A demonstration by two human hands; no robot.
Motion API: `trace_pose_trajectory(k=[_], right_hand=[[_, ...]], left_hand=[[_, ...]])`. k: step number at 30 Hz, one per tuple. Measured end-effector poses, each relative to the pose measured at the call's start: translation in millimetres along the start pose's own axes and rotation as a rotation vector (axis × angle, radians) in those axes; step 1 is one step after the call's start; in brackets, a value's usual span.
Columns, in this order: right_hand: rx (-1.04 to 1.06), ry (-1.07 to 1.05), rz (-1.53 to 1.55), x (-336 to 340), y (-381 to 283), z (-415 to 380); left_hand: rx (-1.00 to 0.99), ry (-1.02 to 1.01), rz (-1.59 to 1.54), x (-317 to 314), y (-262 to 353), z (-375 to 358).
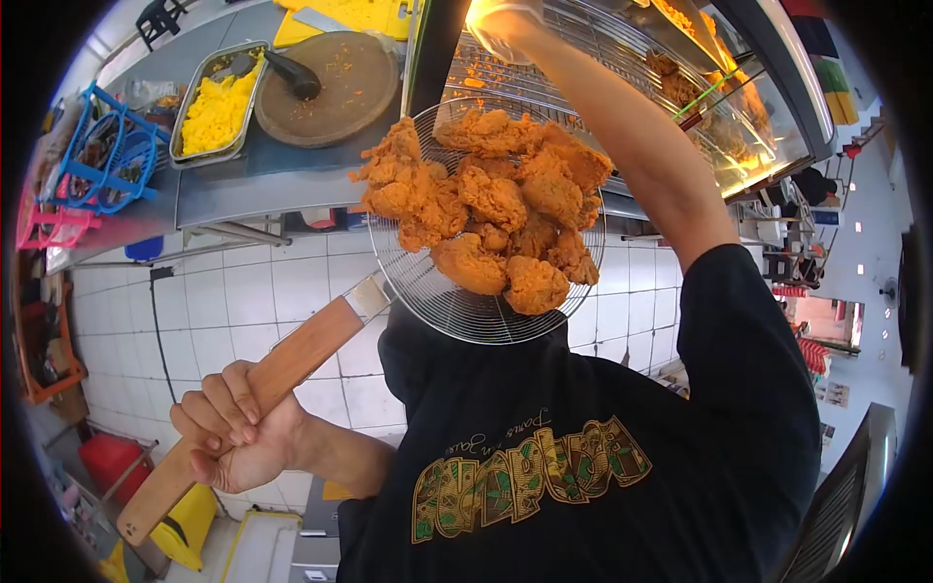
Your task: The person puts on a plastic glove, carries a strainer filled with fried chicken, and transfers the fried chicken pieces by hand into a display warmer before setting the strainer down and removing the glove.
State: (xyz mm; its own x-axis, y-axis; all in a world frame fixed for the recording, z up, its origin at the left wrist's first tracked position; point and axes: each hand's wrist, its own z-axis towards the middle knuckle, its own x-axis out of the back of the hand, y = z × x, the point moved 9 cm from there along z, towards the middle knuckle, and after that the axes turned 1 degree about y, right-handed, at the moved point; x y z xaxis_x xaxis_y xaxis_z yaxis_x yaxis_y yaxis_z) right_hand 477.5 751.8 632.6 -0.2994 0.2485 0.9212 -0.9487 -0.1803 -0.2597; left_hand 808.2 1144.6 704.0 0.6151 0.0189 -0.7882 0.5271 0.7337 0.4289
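Note:
My left hand [243,428] is wrapped around the long wooden handle [301,355] of a round wire skimmer [457,316]. Several pieces of orange-brown fried chicken [494,199] are heaped in its wire bowl, in front of my chest. My right hand [510,29] reaches into the lit display warmer [583,73], over its wire rack. Glare and what looks like a thin clear plastic glove blur this hand, so its fingers and anything in them cannot be made out.
On the grey counter [219,199] stand a metal tray [175,146] of yellow food and a round stone mortar [326,112] with a dark pestle [293,76]. A yellow board [374,17] lies behind. Blue baskets [117,160] hang at the left. White tiles [301,282] cover the floor.

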Motion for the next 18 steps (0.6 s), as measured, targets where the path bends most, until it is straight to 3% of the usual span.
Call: trace_pose_trajectory(k=[6,10,13,17,18], right_hand=[[-0.021,0.024,0.012,-14,24,-17],[0.016,0.088,0.050,29,48,-81],[0.197,-0.186,0.309,97,0,-133],[0.699,-0.103,0.280,140,-75,-171],[0.677,-0.125,0.247,136,-82,-172]], left_hand=[[0.014,-0.103,-0.048,-5,-4,12],[0.038,-0.086,-0.059,-4,-20,18],[0.067,-0.092,-0.065,-5,-29,35],[0.127,-0.132,-0.081,-13,-52,46],[0.142,-0.141,-0.092,-16,-59,46]])
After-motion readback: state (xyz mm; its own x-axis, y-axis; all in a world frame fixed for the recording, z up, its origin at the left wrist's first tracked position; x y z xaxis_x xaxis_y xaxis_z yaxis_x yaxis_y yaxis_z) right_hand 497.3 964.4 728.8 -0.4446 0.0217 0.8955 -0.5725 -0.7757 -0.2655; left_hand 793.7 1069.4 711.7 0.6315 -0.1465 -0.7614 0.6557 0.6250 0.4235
